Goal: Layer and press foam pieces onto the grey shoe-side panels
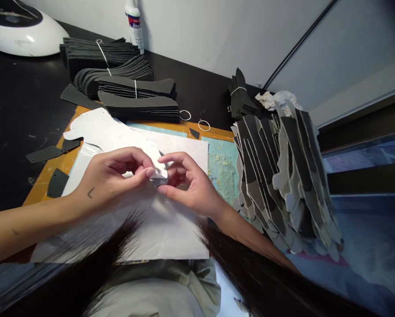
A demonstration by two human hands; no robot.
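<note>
A white cut-out sheet piece point(118, 132) with a curved outline and small holes lies tilted over a stack of white paper point(180, 229). My left hand point(121, 169) pinches the near end of this piece between thumb and forefinger. My right hand point(187, 180) grips the same end from the other side, thumb underneath and forefinger along its edge. A grey underside shows between the hands at that end. What the curled fingers cover is hidden.
Behind the paper lie banded bundles of dark strips point(138, 105). White rings point(204, 126) and dark scraps point(57, 182) lie around the orange board point(48, 176). Rows of grey-and-black pieces point(266, 167) stand at right. A glue bottle point(135, 28) stands by the wall.
</note>
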